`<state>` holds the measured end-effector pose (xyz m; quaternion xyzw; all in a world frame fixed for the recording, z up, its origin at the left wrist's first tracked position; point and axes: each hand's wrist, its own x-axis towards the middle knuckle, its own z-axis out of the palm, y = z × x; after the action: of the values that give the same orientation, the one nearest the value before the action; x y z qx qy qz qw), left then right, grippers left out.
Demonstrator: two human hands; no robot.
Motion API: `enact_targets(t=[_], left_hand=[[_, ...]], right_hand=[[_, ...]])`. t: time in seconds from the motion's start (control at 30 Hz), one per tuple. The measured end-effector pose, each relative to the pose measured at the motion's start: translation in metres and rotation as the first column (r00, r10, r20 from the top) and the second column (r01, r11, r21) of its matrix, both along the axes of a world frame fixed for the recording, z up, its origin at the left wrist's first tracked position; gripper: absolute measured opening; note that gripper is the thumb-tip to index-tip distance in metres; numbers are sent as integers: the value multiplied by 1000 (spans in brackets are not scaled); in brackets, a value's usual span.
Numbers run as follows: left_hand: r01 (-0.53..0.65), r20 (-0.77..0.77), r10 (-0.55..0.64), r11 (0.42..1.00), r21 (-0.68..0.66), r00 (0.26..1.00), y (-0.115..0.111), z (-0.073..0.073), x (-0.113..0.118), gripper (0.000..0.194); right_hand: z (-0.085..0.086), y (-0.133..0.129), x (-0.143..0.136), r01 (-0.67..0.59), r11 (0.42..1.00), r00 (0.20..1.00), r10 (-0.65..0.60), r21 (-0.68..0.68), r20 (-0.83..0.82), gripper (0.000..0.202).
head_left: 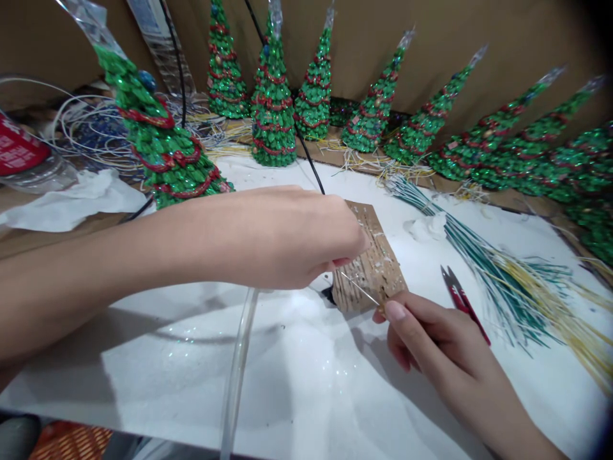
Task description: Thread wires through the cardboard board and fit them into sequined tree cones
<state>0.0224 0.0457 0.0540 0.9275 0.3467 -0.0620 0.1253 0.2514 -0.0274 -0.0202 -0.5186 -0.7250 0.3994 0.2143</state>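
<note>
Can't see fingertips on the left hand (306,236), or all the orange basket (69,441) below the table's (167,383) near edge.

Camera, head-worn: one, single view. Station: the wearer's head, above and on the near side of the left hand (306,236) and right hand (443,351). Facing: forward and steeply down over the desk (297,390). Range: close; both hands mid-frame, large, forearms cut by the frame. Far limit: green trees (274,121) and brown wall (445,32) beyond the hands. Near limit: orange basket (71,442), below and left of the hands. Right-hand corners: darkened.
</note>
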Motion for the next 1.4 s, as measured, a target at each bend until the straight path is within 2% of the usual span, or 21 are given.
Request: enact_targets(t=[0.2, 0.4, 0.6, 0.73, 0.93, 1.07, 1.13, 1.2, 1.33, 1.4], left_hand=[[20, -10, -19, 999, 28, 1000, -2, -1, 1, 13], [33, -47, -32, 999, 28, 998, -2, -3, -1, 16], [8, 55, -8, 1000, -4, 998, -3, 1, -3, 16], [-75, 150, 71, 997, 19, 986, 1, 3, -1, 14], [-192, 285, 187, 981, -9, 940, 12, -11, 0, 18], [-176, 339, 179, 984, -40, 924, 13, -25, 4, 12], [-132, 417, 154, 988, -80, 896, 13, -29, 6, 14], [-95, 499, 177, 978, -187, 848, 12, -30, 8, 17], [-63, 536, 361, 867, -494, 763, 11, -26, 10, 11], [-44, 535, 418, 816, -577, 734, 11, -24, 11, 9]], right_hand=[[-1, 1, 0, 41, 997, 999, -43, 67, 26, 36], [-3, -1, 2, 139, 988, 990, -140, 74, 3, 24], [-4, 3, 1, 246, 960, 969, -243, 135, -34, 24], [-2, 3, 0, 242, 948, 970, -236, 204, -56, 21], [2, -2, -1, 313, 914, 950, -296, 257, -101, 18], [4, -7, -6, 390, 884, 920, -366, 256, -140, 18], [4, -8, -8, 422, 871, 906, -394, 250, -155, 19], [4, -9, -10, 436, 864, 899, -405, 251, -169, 18], [4, -9, -10, 434, 856, 900, -395, 282, -186, 17], [4, -9, -9, 430, 853, 901, -389, 294, -189, 16]])
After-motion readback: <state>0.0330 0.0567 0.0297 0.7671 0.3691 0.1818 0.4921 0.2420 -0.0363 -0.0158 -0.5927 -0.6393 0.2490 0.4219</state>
